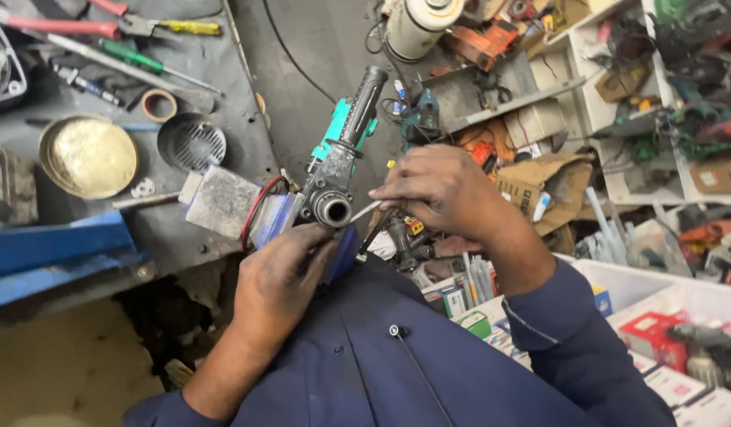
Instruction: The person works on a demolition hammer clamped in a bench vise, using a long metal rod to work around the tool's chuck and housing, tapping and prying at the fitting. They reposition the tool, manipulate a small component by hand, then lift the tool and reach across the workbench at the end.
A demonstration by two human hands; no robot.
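While I look down at my lap, my left hand [282,273] is wrapped tight around the grey and teal power tool [338,162]; its round metal nose points up at me and its black handle points away; my right hand [440,190] is curled shut on a thin dark tool [377,227], and the tip sits just beside the metal nose; a red wire [258,207] loops by the tool; the grey workbench [223,95] on my left holds screwdrivers [156,63] and a round brass dish [88,156].
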